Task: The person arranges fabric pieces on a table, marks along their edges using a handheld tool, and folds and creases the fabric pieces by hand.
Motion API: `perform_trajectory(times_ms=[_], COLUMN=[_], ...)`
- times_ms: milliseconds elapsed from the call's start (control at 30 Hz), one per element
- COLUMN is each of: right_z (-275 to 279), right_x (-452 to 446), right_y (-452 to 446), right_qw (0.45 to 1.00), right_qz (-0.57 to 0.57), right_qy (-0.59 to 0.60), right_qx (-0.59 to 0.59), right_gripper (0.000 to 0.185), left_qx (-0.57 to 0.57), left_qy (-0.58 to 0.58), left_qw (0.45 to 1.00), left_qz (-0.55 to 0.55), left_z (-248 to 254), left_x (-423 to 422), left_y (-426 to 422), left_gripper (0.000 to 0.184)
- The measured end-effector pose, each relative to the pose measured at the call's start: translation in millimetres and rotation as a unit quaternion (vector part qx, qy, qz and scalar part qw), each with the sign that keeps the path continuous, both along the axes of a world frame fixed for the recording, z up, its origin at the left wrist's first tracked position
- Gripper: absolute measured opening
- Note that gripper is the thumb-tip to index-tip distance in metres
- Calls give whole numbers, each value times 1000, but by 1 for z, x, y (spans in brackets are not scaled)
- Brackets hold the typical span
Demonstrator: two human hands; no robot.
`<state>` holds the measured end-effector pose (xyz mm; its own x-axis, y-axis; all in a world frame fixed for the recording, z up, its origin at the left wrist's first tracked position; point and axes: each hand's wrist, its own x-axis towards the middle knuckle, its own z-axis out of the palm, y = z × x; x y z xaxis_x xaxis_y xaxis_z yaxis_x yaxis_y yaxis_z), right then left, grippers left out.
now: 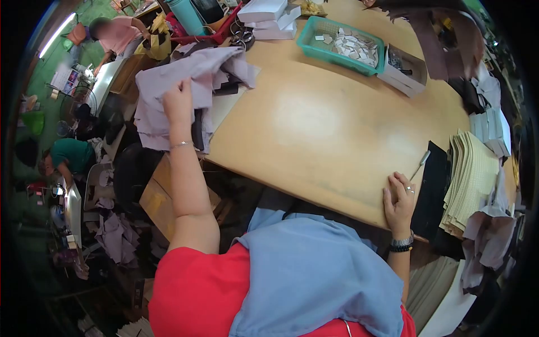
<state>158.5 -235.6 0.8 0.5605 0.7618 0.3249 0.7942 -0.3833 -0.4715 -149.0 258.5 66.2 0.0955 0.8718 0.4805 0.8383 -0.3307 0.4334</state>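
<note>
- The tan counter [314,123] is big and shiny.
- My left grip [178,104] looks pinched on the purple cloth [154,90], heaped at the counter's left end.
- I seem to be handling a top layer; lifting just one would need a small, light pull.
- My right grip [400,205] rests loosely spread near the black sheet [432,196].

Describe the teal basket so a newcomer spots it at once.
Start at the big pale wooden table and look to its far side, opposite the wearer. There sits a shallow, rectangular teal basket, scattered inside with small white pieces. The narrow open box just right of it is whitish, with dark items inside.
</note>
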Motion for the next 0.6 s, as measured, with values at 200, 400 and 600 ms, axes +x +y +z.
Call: perform_trajectory(times_ms=[200, 400, 600], right_z=[0, 5, 6], right_x=[-1, -3, -3], right_y=[3, 5, 5], right_qw=[1000, 1000, 1000], right_qz=[-2, -21, -28], right_qy=[13, -5, 3], right_qx=[24, 14, 10], right_gripper=[29, 29, 28], left_qx=[-37, -60, -38], left_qy=[-1, 45, -339], left_qw=[995, 985, 908], left_qz=[-96, -152, -242], left_z=[60, 39, 49], left_x=[12, 31, 87], left_y=[24, 20, -62], left_gripper=[42, 41, 34])
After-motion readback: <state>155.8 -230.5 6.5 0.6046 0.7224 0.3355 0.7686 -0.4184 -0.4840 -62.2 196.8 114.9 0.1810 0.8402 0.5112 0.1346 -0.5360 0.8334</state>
